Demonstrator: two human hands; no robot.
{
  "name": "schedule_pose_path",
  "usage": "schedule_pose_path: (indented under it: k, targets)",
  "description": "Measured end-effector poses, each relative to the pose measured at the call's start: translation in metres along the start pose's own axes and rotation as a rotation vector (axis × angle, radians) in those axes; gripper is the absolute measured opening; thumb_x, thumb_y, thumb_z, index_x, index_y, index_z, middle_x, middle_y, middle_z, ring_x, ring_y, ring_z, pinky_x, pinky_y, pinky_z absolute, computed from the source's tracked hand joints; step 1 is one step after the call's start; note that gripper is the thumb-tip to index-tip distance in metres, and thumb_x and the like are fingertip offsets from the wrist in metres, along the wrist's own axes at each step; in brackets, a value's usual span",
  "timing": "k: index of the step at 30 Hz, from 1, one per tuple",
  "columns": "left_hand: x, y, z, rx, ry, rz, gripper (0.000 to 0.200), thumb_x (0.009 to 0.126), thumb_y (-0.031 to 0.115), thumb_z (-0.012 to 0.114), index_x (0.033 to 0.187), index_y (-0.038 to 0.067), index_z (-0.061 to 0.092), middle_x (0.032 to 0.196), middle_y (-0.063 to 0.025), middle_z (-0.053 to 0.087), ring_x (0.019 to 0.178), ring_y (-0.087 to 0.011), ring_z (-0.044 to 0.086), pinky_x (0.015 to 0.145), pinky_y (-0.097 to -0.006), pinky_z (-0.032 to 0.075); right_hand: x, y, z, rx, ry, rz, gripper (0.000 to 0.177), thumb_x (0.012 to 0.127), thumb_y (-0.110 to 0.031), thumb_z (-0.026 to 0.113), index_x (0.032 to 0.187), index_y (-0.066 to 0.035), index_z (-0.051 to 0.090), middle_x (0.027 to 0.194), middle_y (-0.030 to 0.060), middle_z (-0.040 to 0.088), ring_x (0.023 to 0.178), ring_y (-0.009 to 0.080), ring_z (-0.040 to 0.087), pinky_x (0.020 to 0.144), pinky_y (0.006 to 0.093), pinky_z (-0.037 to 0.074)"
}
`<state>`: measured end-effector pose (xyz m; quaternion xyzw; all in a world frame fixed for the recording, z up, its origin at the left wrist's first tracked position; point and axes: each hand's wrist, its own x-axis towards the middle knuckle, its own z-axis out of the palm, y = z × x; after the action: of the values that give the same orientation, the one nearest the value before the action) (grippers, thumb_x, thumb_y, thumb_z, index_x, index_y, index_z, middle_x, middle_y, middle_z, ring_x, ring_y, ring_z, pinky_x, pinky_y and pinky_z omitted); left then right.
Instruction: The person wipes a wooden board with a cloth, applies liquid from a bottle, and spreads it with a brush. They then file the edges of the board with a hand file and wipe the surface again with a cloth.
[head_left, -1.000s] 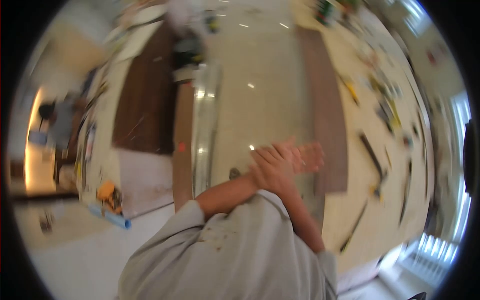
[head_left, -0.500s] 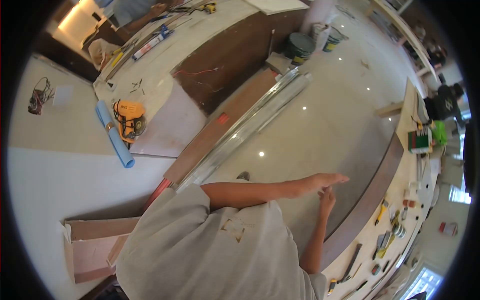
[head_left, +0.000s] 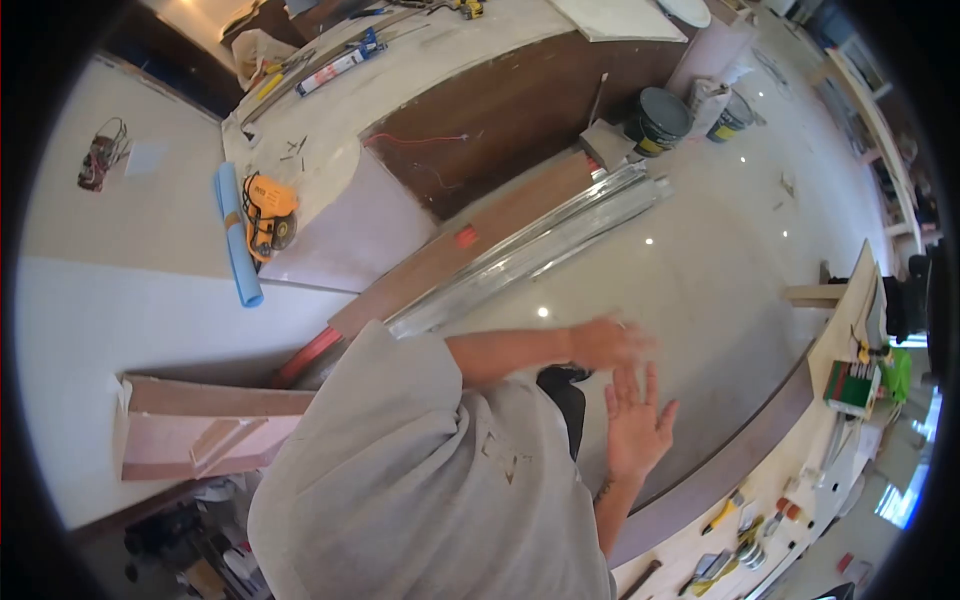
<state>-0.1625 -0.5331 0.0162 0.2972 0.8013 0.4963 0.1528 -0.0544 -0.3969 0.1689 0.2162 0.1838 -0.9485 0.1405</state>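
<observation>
My left hand point(head_left: 608, 343) reaches across in front of my body, empty, its fingers stretched out and blurred by motion. Just below it, my right hand point(head_left: 638, 425) is raised with the palm showing and the fingers spread, holding nothing. The two hands are close together; whether they touch is hard to tell. Beneath them is the pale, glossy floor point(head_left: 690, 310). To the right of my right hand runs the dark front edge point(head_left: 740, 445) of a curved workbench. A dark shoe or trouser leg point(head_left: 568, 400) shows below my left forearm.
Long plastic-wrapped strips point(head_left: 540, 250) and a brown board point(head_left: 480, 240) lie along the left counter. On that counter are an orange power tool point(head_left: 268, 215), a blue roll point(head_left: 237, 235) and a sealant tube point(head_left: 335, 70). Buckets point(head_left: 660, 120) stand beyond. A green box point(head_left: 852, 388) and several tools occupy the right bench.
My hands have separated from a near-touching pose. My right hand has turned palm-up with fingers spreading, while the left has shifted slightly left and up. The whole view has turned.
</observation>
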Motion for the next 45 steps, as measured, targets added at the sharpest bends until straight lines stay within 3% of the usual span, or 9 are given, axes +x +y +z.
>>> schedule_pose_path:
  k: [2, 3, 5, 11, 14, 20, 32, 35, 45]
  targets:
    - [0.005, -0.145, 0.003, 0.536, -0.246, -0.306, 0.035, 0.099, 0.039, 0.063, 0.127, 0.020, 0.075, 0.120, -0.0134, 0.075, 0.113, -0.0353, 0.070, 0.095, -0.0528, 0.053, 0.005, -0.058, -0.031, -0.084, -0.312, -0.015, 0.062, 0.114, -0.045, 0.044, 0.156, 0.000, 0.046, 0.144, 0.0249, 0.062, 0.126, 0.0349, 0.065, 0.109, 0.0487, 0.052]
    - [-0.027, -0.236, 0.007, 0.809, -0.297, -0.223, 0.025, 0.088, 0.036, 0.070, 0.087, 0.013, 0.079, 0.090, -0.0159, 0.078, 0.081, -0.0329, 0.075, 0.067, -0.0517, 0.056, 0.001, -0.086, -0.046, -0.125, -0.455, -0.050, 0.059, 0.114, -0.042, 0.046, 0.155, 0.000, 0.048, 0.140, 0.0241, 0.065, 0.120, 0.0339, 0.068, 0.105, 0.0480, 0.054]
    - [-0.093, -0.281, -0.033, 0.797, -0.248, -0.518, 0.027, 0.087, 0.034, 0.073, 0.098, 0.010, 0.077, 0.096, -0.0165, 0.078, 0.085, -0.0317, 0.075, 0.069, -0.0500, 0.058, 0.004, -0.131, -0.045, -0.435, -0.189, -0.227, 0.052, 0.113, -0.036, 0.051, 0.150, 0.001, 0.052, 0.131, 0.0211, 0.068, 0.109, 0.0281, 0.070, 0.100, 0.0436, 0.056]
    - [-0.253, -0.227, -0.065, -0.082, 0.157, -1.333, 0.054, 0.085, 0.029, 0.083, 0.130, 0.003, 0.070, 0.116, -0.0184, 0.078, 0.097, -0.0282, 0.077, 0.076, -0.0450, 0.063, 0.019, -0.251, -0.069, -0.837, 0.382, -0.623, 0.030, 0.108, -0.022, 0.065, 0.124, 0.003, 0.066, 0.096, 0.0118, 0.072, 0.071, 0.0117, 0.063, 0.063, 0.0257, 0.049]
    - [-0.220, -0.142, -0.056, 0.191, -0.090, -1.460, 0.064, 0.085, 0.044, 0.083, 0.132, 0.003, 0.072, 0.123, -0.0231, 0.076, 0.100, -0.0338, 0.078, 0.083, -0.0465, 0.064, 0.032, -0.285, -0.098, -0.713, 0.432, -0.631, 0.028, 0.110, -0.026, 0.064, 0.107, 0.001, 0.070, 0.077, 0.0077, 0.068, 0.057, 0.0089, 0.057, 0.049, 0.0226, 0.038]
    - [-0.032, -0.095, -0.054, 0.637, -0.073, -1.106, 0.079, 0.086, 0.061, 0.076, 0.139, 0.004, 0.068, 0.113, -0.0261, 0.077, 0.103, -0.0403, 0.075, 0.092, -0.0483, 0.059, 0.093, -0.320, -0.106, -0.709, 0.434, -0.506, 0.049, 0.113, -0.042, 0.055, 0.097, 0.001, 0.073, 0.068, 0.0061, 0.065, 0.058, 0.0089, 0.056, 0.052, 0.0252, 0.041]
    - [0.357, -0.261, -0.115, 0.160, -0.414, -0.941, 0.064, 0.094, 0.037, 0.073, 0.148, 0.005, 0.061, 0.104, -0.0221, 0.079, 0.098, -0.0319, 0.077, 0.091, -0.0451, 0.057, 0.271, -0.421, -0.048, -1.403, 0.655, -0.496, 0.032, 0.100, -0.022, 0.070, 0.127, -0.003, 0.071, 0.088, 0.0127, 0.073, 0.076, 0.0294, 0.069, 0.077, 0.0418, 0.057]
    - [0.450, -0.296, -0.123, 0.286, -0.555, -0.804, 0.061, 0.094, 0.036, 0.072, 0.147, 0.007, 0.063, 0.108, -0.0201, 0.079, 0.099, -0.0315, 0.076, 0.092, -0.0451, 0.057, 0.309, -0.453, -0.056, -1.521, 0.741, -0.707, 0.031, 0.099, -0.022, 0.072, 0.124, -0.004, 0.072, 0.087, 0.0144, 0.072, 0.078, 0.0314, 0.070, 0.075, 0.0426, 0.055]
    - [0.729, -0.276, -0.129, 0.327, -0.521, -0.341, 0.069, 0.081, 0.026, 0.080, 0.147, 0.014, 0.064, 0.124, -0.0179, 0.075, 0.110, -0.0338, 0.073, 0.098, -0.0431, 0.057, 0.412, -0.586, -0.012, -1.326, 1.045, -0.482, 0.038, 0.100, -0.038, 0.071, 0.092, -0.002, 0.077, 0.075, 0.0197, 0.071, 0.066, 0.0340, 0.069, 0.063, 0.0438, 0.051]
